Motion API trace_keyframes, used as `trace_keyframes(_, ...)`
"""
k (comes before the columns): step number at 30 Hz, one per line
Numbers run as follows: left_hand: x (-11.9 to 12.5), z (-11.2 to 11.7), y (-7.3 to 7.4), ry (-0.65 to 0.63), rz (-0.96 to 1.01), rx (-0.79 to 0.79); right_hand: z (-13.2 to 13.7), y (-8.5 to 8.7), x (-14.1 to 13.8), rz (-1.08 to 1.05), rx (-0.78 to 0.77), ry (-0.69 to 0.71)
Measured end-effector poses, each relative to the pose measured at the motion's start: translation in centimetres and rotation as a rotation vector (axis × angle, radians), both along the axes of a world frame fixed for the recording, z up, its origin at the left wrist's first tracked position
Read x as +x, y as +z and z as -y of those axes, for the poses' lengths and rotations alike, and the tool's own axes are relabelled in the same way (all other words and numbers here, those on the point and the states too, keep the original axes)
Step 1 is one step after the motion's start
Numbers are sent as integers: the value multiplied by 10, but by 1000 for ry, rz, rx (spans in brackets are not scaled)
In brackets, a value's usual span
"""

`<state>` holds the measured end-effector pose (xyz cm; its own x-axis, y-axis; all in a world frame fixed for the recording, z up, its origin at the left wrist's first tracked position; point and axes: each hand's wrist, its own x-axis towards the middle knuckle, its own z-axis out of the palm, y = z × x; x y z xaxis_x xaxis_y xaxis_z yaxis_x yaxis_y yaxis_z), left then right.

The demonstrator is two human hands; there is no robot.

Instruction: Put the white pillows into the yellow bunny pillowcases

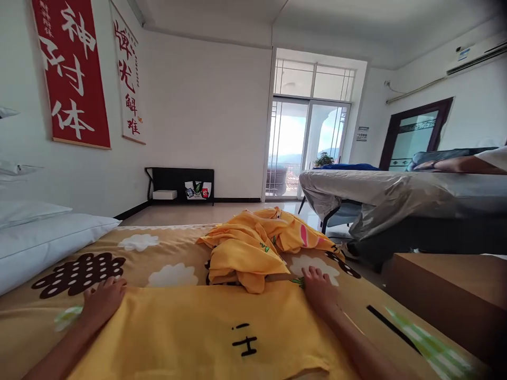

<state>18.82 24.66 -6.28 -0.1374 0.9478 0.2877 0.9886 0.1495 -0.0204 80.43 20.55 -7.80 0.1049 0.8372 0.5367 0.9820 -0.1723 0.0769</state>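
Observation:
A yellow cloth (pixel 190 322) with black "Hi" lettering lies spread flat on the bed in front of me. My left hand (pixel 103 300) rests at its far left corner, palm down, with the fingers laid out and slightly bent. At the far right corner, my right hand (pixel 318 287) lies palm down with its fingers a little apart. Just beyond the flat cloth, between the two hands, is a crumpled heap of yellow fabric (pixel 247 248) with pink and green prints. Under it all is a tan patterned bed sheet (pixel 134 269) with white clouds and brown dotted shapes.
White pillows (pixel 51 237) are stacked on the left. A brown cardboard box (pixel 447 285) stands at the bed's right side. Beyond it, a plastic-covered table (pixel 380 184) has another person's arm (pixel 463 164) over it. A low black shelf (pixel 178 177) stands by the far wall.

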Motion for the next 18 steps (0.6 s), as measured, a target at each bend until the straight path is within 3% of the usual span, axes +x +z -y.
trace_keyframes(2,10,2,-8,-65,-94,60,6,5,-30,53,72,137)
trace_keyframes(4,27,6,-9,-227,-90,52,11,14,-72,106,107,432)
trace_keyframes(6,51,13,-6,-429,3,-62,10,21,-114,117,-51,679)
trace_keyframes(7,63,17,-6,-512,55,-134,6,24,-131,103,-171,721)
trace_keyframes(10,86,32,-14,-630,139,-322,-24,26,-148,36,-416,616)
trace_keyframes(14,85,42,-34,-575,174,-362,-80,18,-116,-38,-396,379)
trace_keyframes(18,79,40,-37,-575,174,-303,-108,-8,-97,-112,-393,273)
